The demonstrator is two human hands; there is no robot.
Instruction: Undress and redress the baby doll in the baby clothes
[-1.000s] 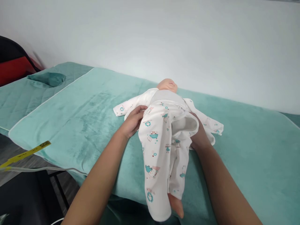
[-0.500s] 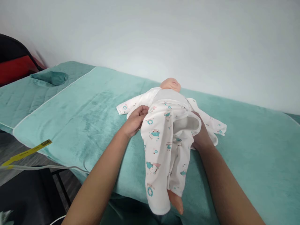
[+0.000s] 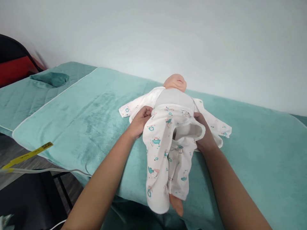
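A baby doll point(image 3: 176, 82) lies on its back, dressed in a white printed jacket point(image 3: 150, 99) that is spread open at the front. White printed baby trousers point(image 3: 155, 153) with an open crotch cover its hips and legs, and one bare foot point(image 3: 177, 204) sticks out of a leg end. At the waist on the left, my left hand point(image 3: 141, 121) is closed on the trousers' edge. My right hand point(image 3: 205, 132) grips the waist on the other side, its fingertips partly hidden by the cloth. The other trouser leg hides the foot inside it.
The doll lies across a green padded bed point(image 3: 79, 108), its legs toward the near edge, its head near the wall point(image 3: 153, 38). A face hole point(image 3: 51, 80) is at the left. A cable with a yellow tag point(image 3: 28, 155) hangs beside a black chair point(image 3: 28, 198).
The trousers' waist and the doll's legs have shifted slightly up and left. The doll's head shows a little higher. Both hands stay at the waist.
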